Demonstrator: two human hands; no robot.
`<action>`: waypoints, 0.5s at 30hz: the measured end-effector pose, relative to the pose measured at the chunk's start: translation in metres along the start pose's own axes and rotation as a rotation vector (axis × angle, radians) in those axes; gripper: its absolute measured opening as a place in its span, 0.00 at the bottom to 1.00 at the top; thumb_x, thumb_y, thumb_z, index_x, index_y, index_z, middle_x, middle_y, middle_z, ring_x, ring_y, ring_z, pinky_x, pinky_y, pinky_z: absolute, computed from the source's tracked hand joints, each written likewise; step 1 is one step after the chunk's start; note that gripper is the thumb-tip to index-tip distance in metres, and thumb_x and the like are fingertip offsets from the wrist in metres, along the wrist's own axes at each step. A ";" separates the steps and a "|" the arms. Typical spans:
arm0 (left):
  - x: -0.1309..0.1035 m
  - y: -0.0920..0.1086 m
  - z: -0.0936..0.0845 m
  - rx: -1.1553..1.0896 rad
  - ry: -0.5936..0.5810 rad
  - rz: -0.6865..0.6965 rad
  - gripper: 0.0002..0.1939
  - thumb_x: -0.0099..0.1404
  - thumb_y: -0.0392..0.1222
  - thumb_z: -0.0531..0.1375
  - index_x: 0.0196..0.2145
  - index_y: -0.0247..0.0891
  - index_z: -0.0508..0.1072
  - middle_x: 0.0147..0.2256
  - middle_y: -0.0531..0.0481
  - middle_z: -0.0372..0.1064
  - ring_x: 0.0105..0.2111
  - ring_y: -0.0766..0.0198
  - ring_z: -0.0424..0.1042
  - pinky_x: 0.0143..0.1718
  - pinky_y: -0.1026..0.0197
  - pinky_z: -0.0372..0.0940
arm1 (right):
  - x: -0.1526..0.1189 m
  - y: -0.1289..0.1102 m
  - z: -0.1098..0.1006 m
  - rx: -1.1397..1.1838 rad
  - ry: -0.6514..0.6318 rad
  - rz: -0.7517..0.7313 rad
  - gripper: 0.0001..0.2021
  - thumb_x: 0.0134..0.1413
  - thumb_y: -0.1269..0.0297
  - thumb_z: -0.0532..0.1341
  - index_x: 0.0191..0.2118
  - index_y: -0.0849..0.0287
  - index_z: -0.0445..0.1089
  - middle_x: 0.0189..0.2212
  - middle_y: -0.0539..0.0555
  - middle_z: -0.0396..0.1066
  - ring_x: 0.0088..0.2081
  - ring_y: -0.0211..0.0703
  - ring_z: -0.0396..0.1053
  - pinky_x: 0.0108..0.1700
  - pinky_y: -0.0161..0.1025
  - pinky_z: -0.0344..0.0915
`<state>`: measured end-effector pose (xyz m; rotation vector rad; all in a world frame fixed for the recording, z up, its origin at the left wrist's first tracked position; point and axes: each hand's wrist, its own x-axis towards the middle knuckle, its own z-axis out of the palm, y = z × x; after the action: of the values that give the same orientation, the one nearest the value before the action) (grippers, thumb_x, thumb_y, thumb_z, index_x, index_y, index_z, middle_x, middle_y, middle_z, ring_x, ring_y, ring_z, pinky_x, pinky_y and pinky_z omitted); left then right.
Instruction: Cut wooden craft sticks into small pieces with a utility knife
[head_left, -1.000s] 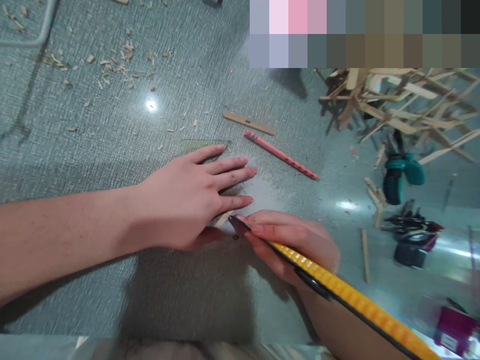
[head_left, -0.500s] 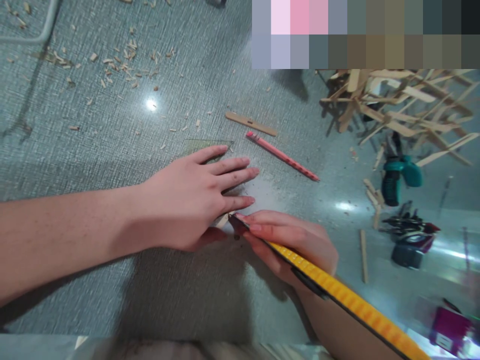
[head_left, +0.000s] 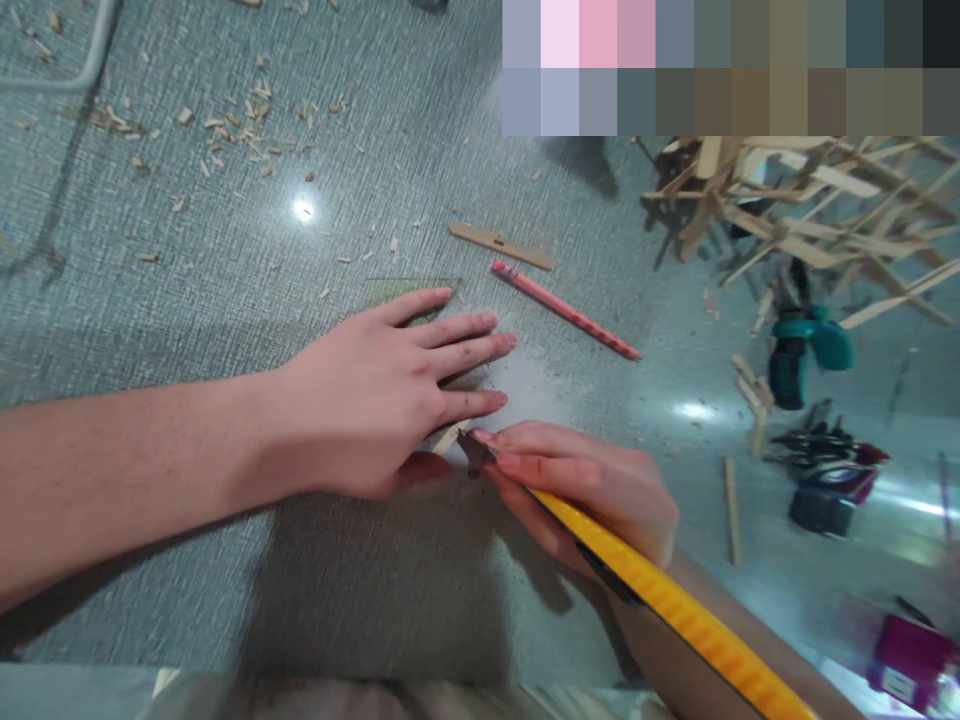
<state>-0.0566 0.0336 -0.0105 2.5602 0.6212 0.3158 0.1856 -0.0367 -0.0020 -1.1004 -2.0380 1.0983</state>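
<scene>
From here I see the left hand [head_left: 420,375] spread over a wooden strip [head_left: 450,438]. The right hand [head_left: 592,478] grips a yellow knife [head_left: 667,585], its blade [head_left: 475,450] at the strip.

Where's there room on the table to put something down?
The shaded patch between left hand, right hand and near table edge looks bare. So does the strip between left forearm and wood chips. Crowded right side: stick pile, green pliers, dark tools.
</scene>
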 end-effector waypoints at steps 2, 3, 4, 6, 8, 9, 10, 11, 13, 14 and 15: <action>0.000 -0.001 0.002 0.012 0.010 0.011 0.31 0.62 0.56 0.64 0.61 0.45 0.70 0.68 0.43 0.56 0.69 0.47 0.55 0.71 0.38 0.45 | 0.003 0.000 0.000 -0.018 -0.006 -0.061 0.21 0.58 0.80 0.63 0.52 0.47 0.73 0.32 0.49 0.78 0.37 0.43 0.80 0.34 0.38 0.78; 0.000 -0.001 0.003 0.019 0.012 0.014 0.32 0.62 0.56 0.64 0.61 0.45 0.70 0.68 0.43 0.56 0.69 0.47 0.55 0.71 0.37 0.45 | 0.004 -0.001 0.000 -0.026 -0.014 -0.086 0.22 0.58 0.80 0.62 0.53 0.48 0.72 0.32 0.49 0.78 0.37 0.43 0.80 0.34 0.38 0.78; 0.000 -0.002 0.003 0.024 0.014 0.013 0.32 0.62 0.57 0.64 0.61 0.45 0.70 0.68 0.43 0.56 0.69 0.47 0.55 0.71 0.37 0.45 | 0.006 -0.002 0.000 -0.028 -0.017 -0.104 0.22 0.58 0.80 0.62 0.53 0.48 0.71 0.32 0.49 0.78 0.36 0.43 0.80 0.33 0.38 0.78; 0.000 -0.002 0.003 0.029 0.010 0.008 0.32 0.62 0.57 0.64 0.61 0.45 0.70 0.69 0.43 0.55 0.69 0.48 0.55 0.71 0.38 0.45 | 0.009 -0.004 -0.001 -0.035 -0.007 -0.118 0.22 0.58 0.80 0.62 0.53 0.48 0.71 0.33 0.50 0.78 0.34 0.42 0.79 0.34 0.38 0.78; 0.000 -0.002 0.002 0.035 0.005 0.008 0.32 0.63 0.58 0.63 0.61 0.45 0.70 0.69 0.43 0.55 0.69 0.48 0.56 0.71 0.38 0.45 | 0.010 -0.005 -0.002 -0.043 0.014 -0.117 0.22 0.57 0.80 0.63 0.52 0.48 0.71 0.33 0.51 0.78 0.33 0.41 0.79 0.35 0.39 0.79; 0.000 -0.003 0.002 0.040 0.000 0.013 0.32 0.64 0.59 0.62 0.61 0.45 0.70 0.69 0.43 0.55 0.69 0.48 0.56 0.71 0.39 0.44 | 0.009 -0.004 -0.003 -0.042 0.019 -0.112 0.22 0.56 0.80 0.63 0.52 0.48 0.71 0.33 0.51 0.79 0.33 0.41 0.79 0.36 0.39 0.79; 0.000 -0.003 0.002 0.047 -0.004 0.018 0.32 0.64 0.59 0.62 0.62 0.45 0.69 0.69 0.43 0.55 0.69 0.48 0.55 0.71 0.39 0.44 | 0.009 -0.004 -0.004 -0.034 0.022 -0.104 0.22 0.56 0.80 0.63 0.52 0.48 0.71 0.34 0.51 0.79 0.34 0.42 0.79 0.36 0.39 0.79; 0.000 -0.003 0.002 0.055 -0.007 0.025 0.32 0.65 0.60 0.61 0.62 0.45 0.69 0.69 0.43 0.55 0.69 0.48 0.55 0.71 0.40 0.44 | 0.008 -0.002 -0.005 -0.017 0.028 -0.100 0.22 0.56 0.79 0.64 0.52 0.47 0.71 0.34 0.51 0.79 0.35 0.43 0.79 0.35 0.39 0.79; 0.000 -0.004 0.001 0.074 -0.010 0.036 0.33 0.65 0.62 0.61 0.62 0.45 0.68 0.69 0.43 0.55 0.69 0.47 0.56 0.71 0.39 0.44 | 0.005 0.002 -0.006 0.039 0.061 -0.102 0.22 0.56 0.79 0.64 0.52 0.48 0.71 0.33 0.50 0.79 0.34 0.43 0.79 0.33 0.39 0.78; 0.000 -0.004 0.001 0.083 -0.007 0.043 0.34 0.64 0.62 0.62 0.62 0.44 0.69 0.68 0.42 0.56 0.69 0.46 0.56 0.71 0.39 0.45 | 0.003 0.005 -0.007 0.068 0.083 -0.100 0.22 0.56 0.79 0.64 0.52 0.49 0.71 0.33 0.51 0.79 0.34 0.43 0.79 0.33 0.40 0.78; 0.000 -0.004 0.000 0.093 -0.004 0.049 0.35 0.63 0.63 0.63 0.62 0.42 0.69 0.68 0.41 0.57 0.68 0.45 0.57 0.70 0.38 0.47 | 0.001 0.007 -0.007 0.095 0.103 -0.100 0.20 0.56 0.79 0.64 0.51 0.50 0.72 0.33 0.51 0.79 0.33 0.43 0.79 0.34 0.41 0.78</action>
<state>-0.0579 0.0364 -0.0128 2.6682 0.5852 0.3055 0.1933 -0.0305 -0.0045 -0.9764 -1.9198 1.0547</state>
